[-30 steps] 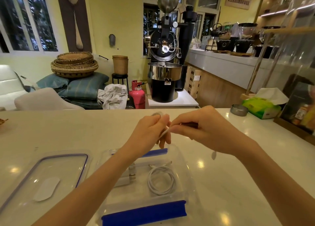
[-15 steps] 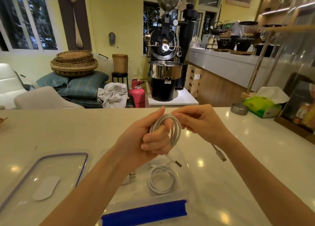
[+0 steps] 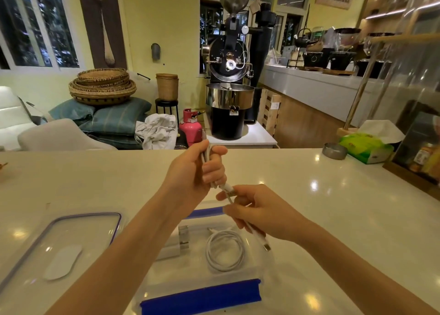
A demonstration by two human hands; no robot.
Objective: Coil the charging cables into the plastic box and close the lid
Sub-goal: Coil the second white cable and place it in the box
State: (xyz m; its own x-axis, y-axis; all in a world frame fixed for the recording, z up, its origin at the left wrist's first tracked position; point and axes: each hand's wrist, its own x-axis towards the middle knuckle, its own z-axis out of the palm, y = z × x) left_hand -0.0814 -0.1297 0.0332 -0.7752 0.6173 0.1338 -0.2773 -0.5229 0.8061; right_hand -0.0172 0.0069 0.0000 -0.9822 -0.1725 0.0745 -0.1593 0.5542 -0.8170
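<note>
Seen from head height, looking down over a pale, glossy counter (image 3: 333, 207). Left hand (image 3: 190, 172) raised above the counter's middle, closed in a fist around a bunched white cable (image 3: 206, 156), loops poking out above the thumb and below the little finger. Right hand (image 3: 259, 212) just beneath and to the right, fingers curled and pinching the same cable's loose tail, one plug (image 3: 228, 188) lying between the two hands, another plug (image 3: 265, 244) hanging below the right hand over the box. Clear plastic box (image 3: 266, 264) open, resting near the counter's near edge, directly under the hands, with a blue clip (image 3: 202, 297) along its near side and another blue clip (image 3: 204, 212) at its far side. Inside the box, a second white cable (image 3: 225, 251) already wound into a flat ring toward the right side; a white charger block (image 3: 176, 245) beside it toward the left, partly hidden behind the left forearm. Clear lid (image 3: 59, 245) with a purple seal lying flat on the counter just left of the box, apart from it. Toward the counter's far right corner, a small metal dish (image 3: 334, 151) and a green tissue pack (image 3: 364, 148). Beyond the counter, a black coffee roaster (image 3: 229, 76) and stacked woven baskets (image 3: 102, 86).
</note>
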